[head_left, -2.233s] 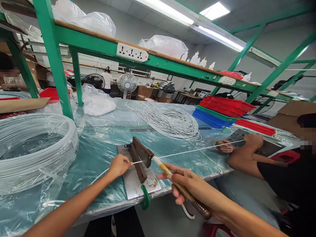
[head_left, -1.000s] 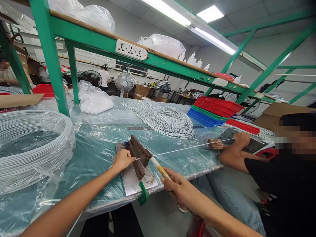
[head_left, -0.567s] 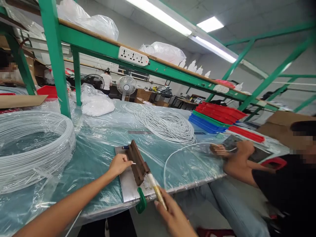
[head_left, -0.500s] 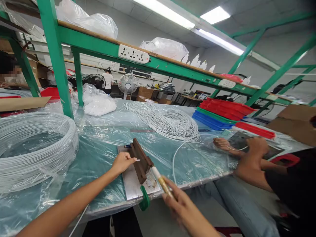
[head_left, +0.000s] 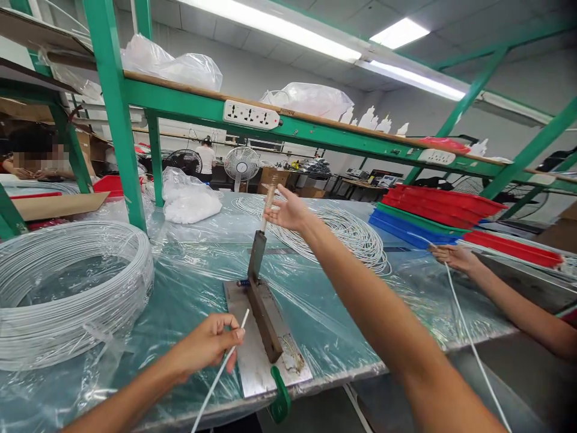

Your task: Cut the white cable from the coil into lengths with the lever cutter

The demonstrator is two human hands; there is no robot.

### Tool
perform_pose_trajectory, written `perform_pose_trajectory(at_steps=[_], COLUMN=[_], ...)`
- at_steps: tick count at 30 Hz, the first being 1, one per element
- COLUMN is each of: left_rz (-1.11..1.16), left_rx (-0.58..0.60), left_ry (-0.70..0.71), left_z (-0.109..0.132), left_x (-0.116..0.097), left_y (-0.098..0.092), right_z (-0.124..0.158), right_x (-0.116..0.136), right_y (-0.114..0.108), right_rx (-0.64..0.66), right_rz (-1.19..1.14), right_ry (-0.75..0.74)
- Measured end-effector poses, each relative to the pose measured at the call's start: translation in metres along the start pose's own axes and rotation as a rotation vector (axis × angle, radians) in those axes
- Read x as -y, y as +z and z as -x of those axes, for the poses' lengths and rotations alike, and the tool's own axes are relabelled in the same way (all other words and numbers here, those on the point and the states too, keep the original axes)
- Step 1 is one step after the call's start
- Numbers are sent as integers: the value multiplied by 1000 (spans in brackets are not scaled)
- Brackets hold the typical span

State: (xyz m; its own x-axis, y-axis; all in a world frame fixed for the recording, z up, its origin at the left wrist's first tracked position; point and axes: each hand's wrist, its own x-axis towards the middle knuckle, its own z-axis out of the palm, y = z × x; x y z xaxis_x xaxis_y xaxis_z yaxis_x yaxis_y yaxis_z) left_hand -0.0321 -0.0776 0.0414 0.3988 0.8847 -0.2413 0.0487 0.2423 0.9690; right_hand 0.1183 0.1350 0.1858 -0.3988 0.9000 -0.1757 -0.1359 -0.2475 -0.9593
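My left hand (head_left: 211,340) pinches a thin white cable (head_left: 216,382) near its end, which points up beside the lever tool. The rest of that cable hangs down over the table's front edge. My right hand (head_left: 292,210) has its fingers around the lever handle (head_left: 271,195), which stands raised. Below the handle, a dark metal lever arm (head_left: 256,255) tilts up from a hinge. It is open above a dark lower bar (head_left: 265,328) on a metal base plate (head_left: 246,367). A green clamp (head_left: 280,397) grips the plate at the table edge.
A large white cable coil (head_left: 135,282) lies left; a looser coil (head_left: 356,240) lies behind my right arm. Stacked red and blue trays (head_left: 433,204) stand at the right. There a co-worker's hand (head_left: 455,258) holds a white cable. A green shelf frame (head_left: 180,105) spans the table.
My right hand has swung the lever handle up and away, opening the tool. My left hand has drawn back toward me and left, with a longer piece of cable now showing.
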Motion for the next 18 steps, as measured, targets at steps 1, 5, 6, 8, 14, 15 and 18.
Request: perform_pose_trajectory(at_steps=[1,5,6,8,14,15,18], left_rz=[21,84,101,130,261,292,347], left_rx=[11,-4,-17,-61,-375,-419,-450], left_ry=[-6,11,21,56,320,368,443], left_z=[0,0,0,0,-9,-12,-24], left_x=[2,4,3,-1,-19,-21,-26], left_y=[1,1,0,-5,-16,-14,-3], right_z=[-17,-58,-60,-51,74,98,147], right_x=[-3,-21,-25,-34,-101,-119,-169], right_y=[4,22,26,33,33,31,27], right_rx=[-25,-118,-141,-189,134,271,361], right_rz=[26,232,286,346,603,661,592], right_ry=[-1,-41,-70,-176,-309,-154,59])
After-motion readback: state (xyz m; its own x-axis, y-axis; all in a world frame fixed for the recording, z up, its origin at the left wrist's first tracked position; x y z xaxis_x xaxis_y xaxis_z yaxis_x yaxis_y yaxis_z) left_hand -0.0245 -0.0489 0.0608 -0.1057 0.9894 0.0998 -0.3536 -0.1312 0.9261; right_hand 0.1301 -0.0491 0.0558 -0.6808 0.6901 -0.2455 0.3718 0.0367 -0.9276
